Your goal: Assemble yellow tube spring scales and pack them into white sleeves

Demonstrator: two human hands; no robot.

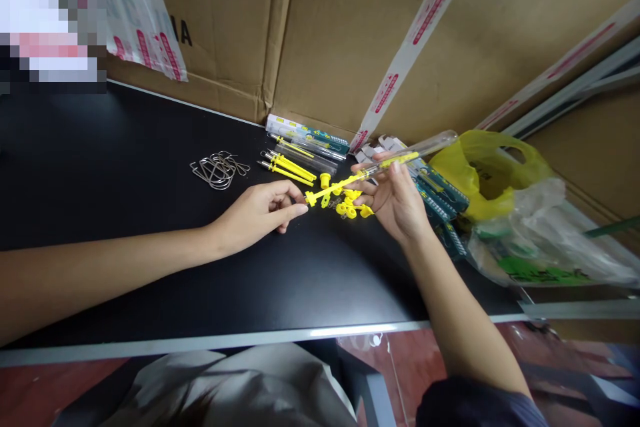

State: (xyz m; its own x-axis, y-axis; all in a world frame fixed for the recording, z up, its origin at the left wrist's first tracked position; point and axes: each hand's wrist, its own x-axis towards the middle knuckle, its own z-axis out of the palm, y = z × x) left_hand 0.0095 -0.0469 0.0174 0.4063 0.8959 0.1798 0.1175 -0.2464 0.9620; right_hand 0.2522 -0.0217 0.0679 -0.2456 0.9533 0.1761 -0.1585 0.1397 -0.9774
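Note:
My right hand (pixel 395 197) grips a clear plastic tube (pixel 420 149) with a long yellow tool (pixel 360 175) sticking out of its lower end. My left hand (pixel 263 210) pinches the yellow tool's tip near a small yellow cap (pixel 311 199). Just below the tool lies a pile of loose yellow caps (pixel 353 203) on the black table (pixel 150 200). Behind it, a few more yellow tools (pixel 290 168) and clear tubes (pixel 307 147) lie side by side.
A bundle of metal wire clips (pixel 219 169) lies left of the tools. Green packaged cards (pixel 440 197), a yellow plastic bag (pixel 487 177) and a clear bag (pixel 540 240) sit at the right. Cardboard boxes (pixel 350 33) wall the back. The table's front edge (pixel 200 341) is near my lap.

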